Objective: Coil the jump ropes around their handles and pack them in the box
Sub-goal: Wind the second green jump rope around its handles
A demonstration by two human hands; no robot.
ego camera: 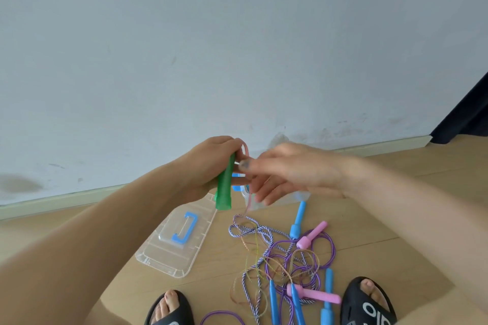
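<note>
My left hand [211, 166] grips a green jump-rope handle [224, 187] upright in front of me. A thin translucent pinkish rope [247, 150] loops over its top. My right hand [285, 174], blurred by motion, pinches that rope beside the handle; the strand trails down to the floor. The clear plastic box [277, 199] with a blue latch is mostly hidden behind my hands. On the floor below lies a tangle of ropes [285, 261]: purple, blue-white braided and thin multicoloured, with pink handles [313, 235] and blue handles [298, 219].
The clear box lid [179, 240] with a blue carry handle lies on the wooden floor at the left. My feet in black slippers [367, 301] flank the ropes at the bottom. A white wall with a skirting board stands just behind; a dark curtain hangs at far right.
</note>
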